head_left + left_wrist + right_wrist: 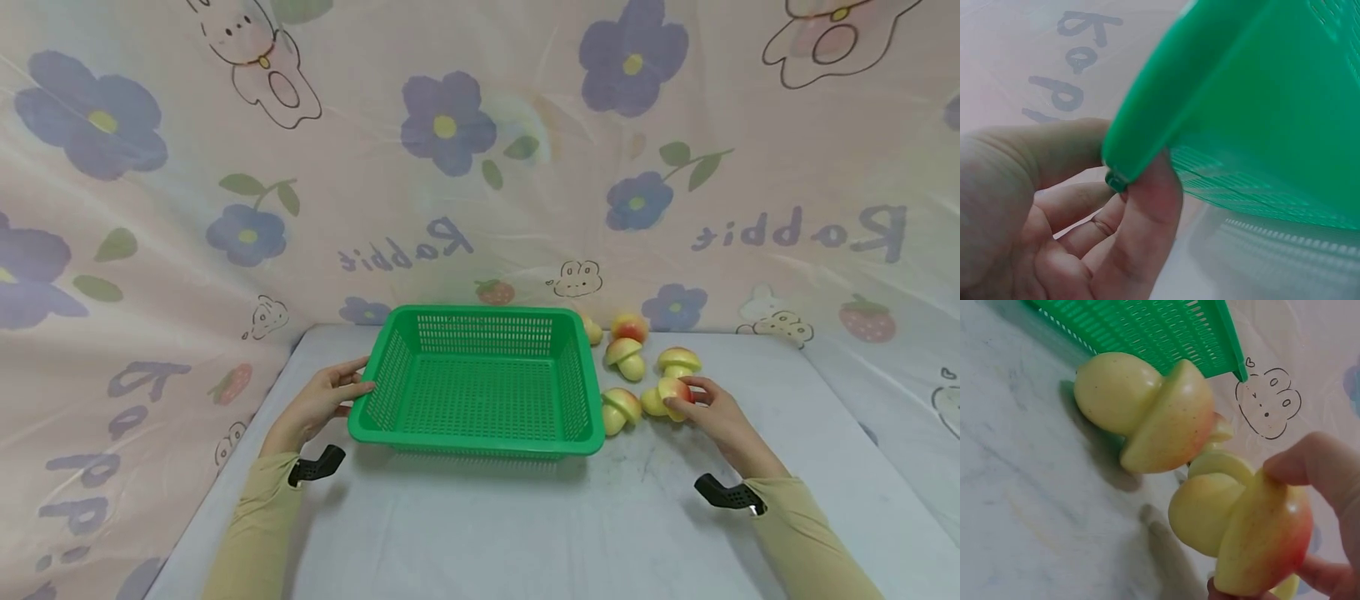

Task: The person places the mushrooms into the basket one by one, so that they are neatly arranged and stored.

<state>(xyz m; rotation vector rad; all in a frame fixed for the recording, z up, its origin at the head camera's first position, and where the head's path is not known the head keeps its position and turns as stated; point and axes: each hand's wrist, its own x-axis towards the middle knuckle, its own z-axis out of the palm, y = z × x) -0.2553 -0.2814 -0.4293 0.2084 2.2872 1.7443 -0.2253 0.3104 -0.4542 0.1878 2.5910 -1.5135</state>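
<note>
L hand (pixel 311 408) pinching basket (pixel 480 400) rim, R hand (pixel 723 417) curled rnd mushroom (pixel 1266 537), grip partly hidden, rear mushroom (pixel 593 331) part-blocked by basket

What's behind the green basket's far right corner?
In the head view, a yellow mushroom-shaped piece pokes out there, its left part covered by the basket. Patterned cloth hangs beyond. Anything lower behind the basket is hidden.
</note>
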